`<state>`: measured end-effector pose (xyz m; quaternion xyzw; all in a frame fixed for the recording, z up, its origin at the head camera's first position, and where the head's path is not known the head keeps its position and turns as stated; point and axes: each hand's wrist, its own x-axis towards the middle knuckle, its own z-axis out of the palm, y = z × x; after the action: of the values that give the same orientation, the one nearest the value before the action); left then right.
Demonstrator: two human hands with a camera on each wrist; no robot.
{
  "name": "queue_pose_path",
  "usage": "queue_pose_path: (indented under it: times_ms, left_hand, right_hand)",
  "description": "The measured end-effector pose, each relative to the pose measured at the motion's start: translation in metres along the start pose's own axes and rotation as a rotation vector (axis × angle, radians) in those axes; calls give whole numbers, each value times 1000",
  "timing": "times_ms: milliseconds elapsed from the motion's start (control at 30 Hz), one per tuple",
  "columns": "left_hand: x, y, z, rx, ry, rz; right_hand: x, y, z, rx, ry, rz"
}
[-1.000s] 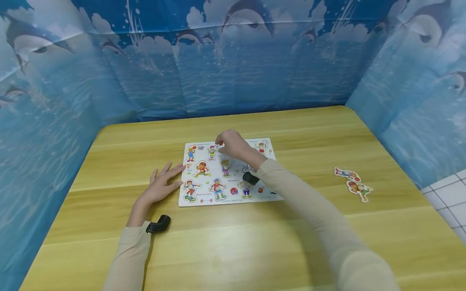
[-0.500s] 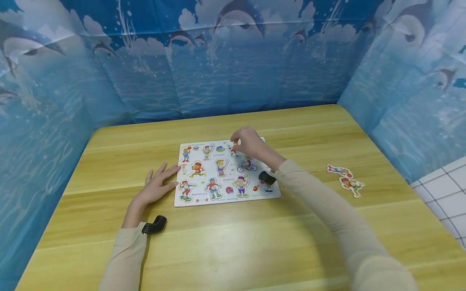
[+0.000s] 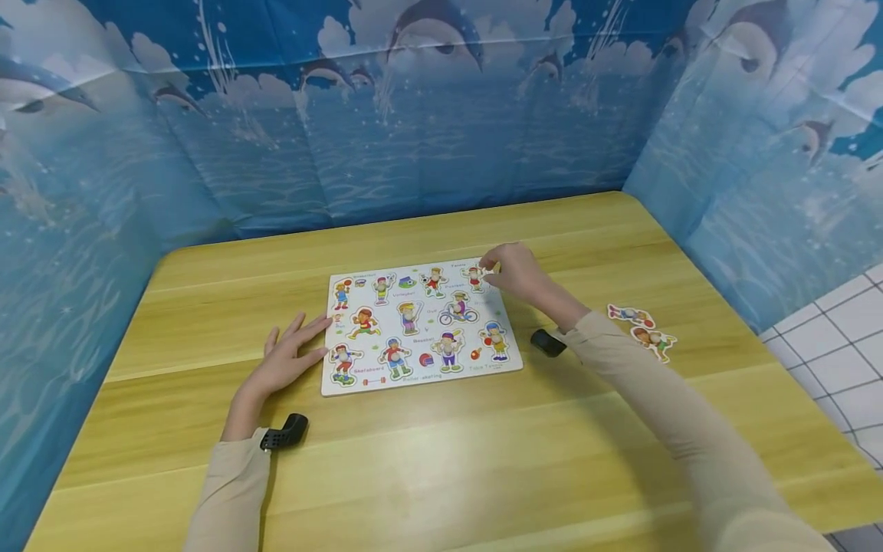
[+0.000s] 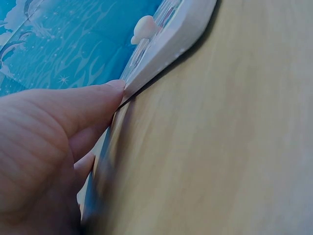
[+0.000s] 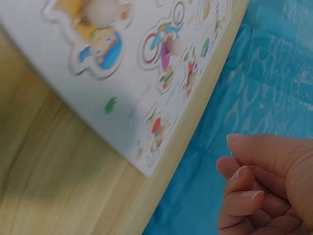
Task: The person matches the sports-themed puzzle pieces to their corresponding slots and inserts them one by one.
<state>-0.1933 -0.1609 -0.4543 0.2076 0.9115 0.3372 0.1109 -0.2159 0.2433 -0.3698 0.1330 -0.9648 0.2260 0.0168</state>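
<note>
A white knob puzzle board (image 3: 386, 366) with sports figures lies on the table. Straight fingers of my left hand (image 3: 286, 359) rest against its left edge; the left wrist view has the thumb of that left hand (image 4: 73, 110) touching the board's side. Over the board's top right corner hovers my right hand (image 3: 519, 272), thumb and forefinger a little apart, close to the tennis player piece (image 3: 474, 278). In the right wrist view, the right hand (image 5: 269, 181) has loosely curled fingers with nothing between them. Several pieces with knobs, such as the cyclist piece (image 3: 458, 308), sit in the board.
Two loose pieces, a basketball player piece (image 3: 629, 314) and a runner piece (image 3: 654, 343), lie at the right of the wooden table (image 3: 428, 460). A dolphin-print curtain (image 3: 386, 153) stands behind and at the sides. White floor tiles show at the far right.
Along the board's top row my right hand has moved rightward, from near the volleyball figure past the football figure to the tennis figure. My left hand stays at the board's left edge.
</note>
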Motion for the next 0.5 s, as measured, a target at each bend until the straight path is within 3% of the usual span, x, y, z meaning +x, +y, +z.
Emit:
queue_pose_path:
  times_ms: [300, 500]
  left_hand:
    - [-2, 2, 1, -1, -15, -14]
    - [1, 1, -1, 4, -5, -12]
  right_hand:
    - [-27, 32, -5, 23, 6, 98]
    - [-41, 55, -14, 13, 32, 114]
